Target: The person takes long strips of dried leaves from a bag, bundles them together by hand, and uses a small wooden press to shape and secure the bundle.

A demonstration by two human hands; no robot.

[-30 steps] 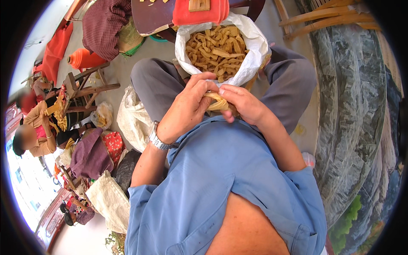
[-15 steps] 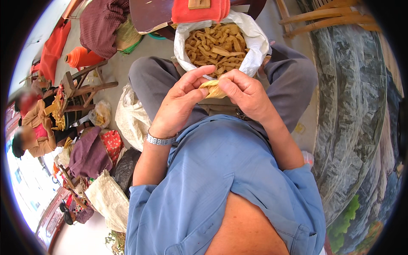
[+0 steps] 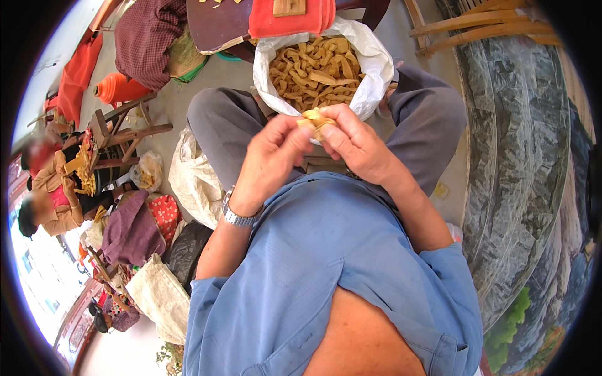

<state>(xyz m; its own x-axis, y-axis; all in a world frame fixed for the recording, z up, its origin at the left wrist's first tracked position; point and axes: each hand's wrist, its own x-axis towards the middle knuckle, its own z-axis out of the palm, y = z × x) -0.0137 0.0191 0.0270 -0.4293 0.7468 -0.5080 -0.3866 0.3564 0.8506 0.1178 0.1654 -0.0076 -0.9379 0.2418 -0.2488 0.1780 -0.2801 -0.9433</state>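
A small yellow folded strip, leaf-like and knotted-looking point(image 3: 316, 121), is pinched between my two hands in front of my lap. My left hand point(image 3: 274, 156), with a metal watch on its wrist, grips the strip's left side between thumb and fingers. On the other side my right hand point(image 3: 357, 145) presses it with thumb and forefinger. What the strip is made of I cannot tell. Just beyond my hands, between my knees, stands a white sack point(image 3: 370, 69) with its rim rolled open. Many brown, twisted strips point(image 3: 316, 72) fill it.
Behind the sack is a dark stool point(image 3: 216, 25) bearing a red cloth point(image 3: 291, 19) and a small wooden block point(image 3: 289, 7). White sacks point(image 3: 191, 178) lie to my left. Further left are a wooden stool point(image 3: 125, 135), an orange flask point(image 3: 119, 88) and people at work.
The fingers of my left hand have closed in on the yellow strip, which now looks more tightly folded. Both hands have drawn nearer each other.
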